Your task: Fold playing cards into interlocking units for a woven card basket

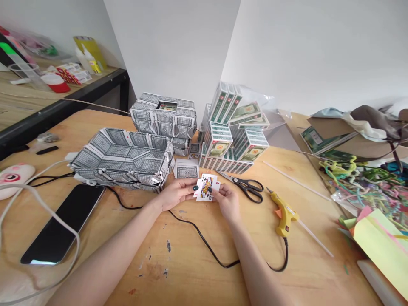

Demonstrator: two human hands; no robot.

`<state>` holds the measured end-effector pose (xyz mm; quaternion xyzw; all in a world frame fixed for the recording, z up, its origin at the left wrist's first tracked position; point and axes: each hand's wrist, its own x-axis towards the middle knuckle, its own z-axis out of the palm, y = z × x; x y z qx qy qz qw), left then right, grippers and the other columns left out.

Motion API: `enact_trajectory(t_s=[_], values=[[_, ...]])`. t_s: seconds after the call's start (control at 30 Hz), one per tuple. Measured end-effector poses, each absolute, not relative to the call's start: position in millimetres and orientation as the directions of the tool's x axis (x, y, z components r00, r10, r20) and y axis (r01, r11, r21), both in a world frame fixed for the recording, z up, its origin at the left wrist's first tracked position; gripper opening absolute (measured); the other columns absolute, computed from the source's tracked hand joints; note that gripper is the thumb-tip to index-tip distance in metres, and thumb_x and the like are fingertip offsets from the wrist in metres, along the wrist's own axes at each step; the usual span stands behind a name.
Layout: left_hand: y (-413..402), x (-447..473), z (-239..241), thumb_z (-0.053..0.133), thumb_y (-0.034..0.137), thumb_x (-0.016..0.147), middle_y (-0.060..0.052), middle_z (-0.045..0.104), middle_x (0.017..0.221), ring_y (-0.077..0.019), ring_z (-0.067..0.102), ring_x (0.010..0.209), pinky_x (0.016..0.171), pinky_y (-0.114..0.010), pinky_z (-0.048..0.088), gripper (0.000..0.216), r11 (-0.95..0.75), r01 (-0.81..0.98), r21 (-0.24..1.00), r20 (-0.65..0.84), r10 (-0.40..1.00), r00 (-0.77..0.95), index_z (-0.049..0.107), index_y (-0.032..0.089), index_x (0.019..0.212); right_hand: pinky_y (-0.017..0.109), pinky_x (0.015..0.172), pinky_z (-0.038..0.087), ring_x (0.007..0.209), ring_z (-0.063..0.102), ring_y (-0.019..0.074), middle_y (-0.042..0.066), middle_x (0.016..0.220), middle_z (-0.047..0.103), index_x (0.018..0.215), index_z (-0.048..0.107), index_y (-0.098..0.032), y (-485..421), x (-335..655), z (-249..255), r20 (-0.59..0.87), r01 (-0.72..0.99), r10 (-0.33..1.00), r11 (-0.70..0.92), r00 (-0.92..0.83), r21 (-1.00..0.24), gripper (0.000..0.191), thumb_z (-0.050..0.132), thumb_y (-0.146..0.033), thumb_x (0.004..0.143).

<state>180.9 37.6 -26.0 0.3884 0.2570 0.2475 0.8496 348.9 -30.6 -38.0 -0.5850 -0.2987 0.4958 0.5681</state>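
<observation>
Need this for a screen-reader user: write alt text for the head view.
A left hand and right hand hold a few playing cards face up above a wooden table. Behind them sit boxes built from cards and stacked card packs; scissors and a yellow glue gun lie to the right.

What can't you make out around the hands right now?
Head view only:
- Cards: the top face card covers the rest, so the count is unclear; its rank is too small to read.
- Left hand, right hand: the cards hide the fingers behind them.
- Glue gun: the right forearm covers part of its cord.
- Card-built tray: its near wall hides part of the inside.
</observation>
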Motion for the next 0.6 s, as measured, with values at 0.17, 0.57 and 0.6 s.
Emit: enact_trajectory(t_s=[0.17, 0.57, 0.6], values=[[36, 185, -27, 0.069, 0.024, 0.068, -0.008, 0.064, 0.109, -0.0192, 0.060, 0.096, 0.092, -0.035, 0.042, 0.040, 0.509, -0.185, 0.841, -0.252, 0.670, 0.698, 0.062, 0.017, 0.107, 0.024, 0.049, 0.043, 0.054, 0.057, 0.0136, 0.000, 0.062, 0.065, 0.061, 0.051, -0.018, -31, 349, -44, -0.222, -0.223, 0.911, -0.150, 0.347, -0.963, 0.026, 0.072, -0.034, 0.059], [31, 197, -25, 0.072, 0.032, 0.060, -0.008, 0.070, 0.091, -0.0227, 0.061, 0.090, 0.084, -0.036, 0.045, 0.036, 0.326, -0.069, 0.943, -0.252, 0.834, 0.491, 0.068, 0.014, 0.090, 0.023, 0.048, 0.039, 0.051, 0.051, 0.0119, -0.001, 0.058, 0.059, 0.061, 0.049, -0.018, -30, 343, -38, -0.198, -0.148, 0.902, -0.152, 0.385, -0.977, 0.027, 0.069, -0.036, 0.060], [30, 198, -24, 0.073, 0.032, 0.058, -0.008, 0.070, 0.089, -0.0226, 0.062, 0.088, 0.083, -0.036, 0.045, 0.036, 0.324, -0.059, 0.944, -0.260, 0.842, 0.473, 0.069, 0.013, 0.088, 0.023, 0.048, 0.038, 0.050, 0.051, 0.0116, -0.001, 0.058, 0.059, 0.061, 0.049, -0.018, -30, 343, -38, -0.198, -0.142, 0.901, -0.154, 0.386, -0.978, 0.027, 0.069, -0.036, 0.060]])
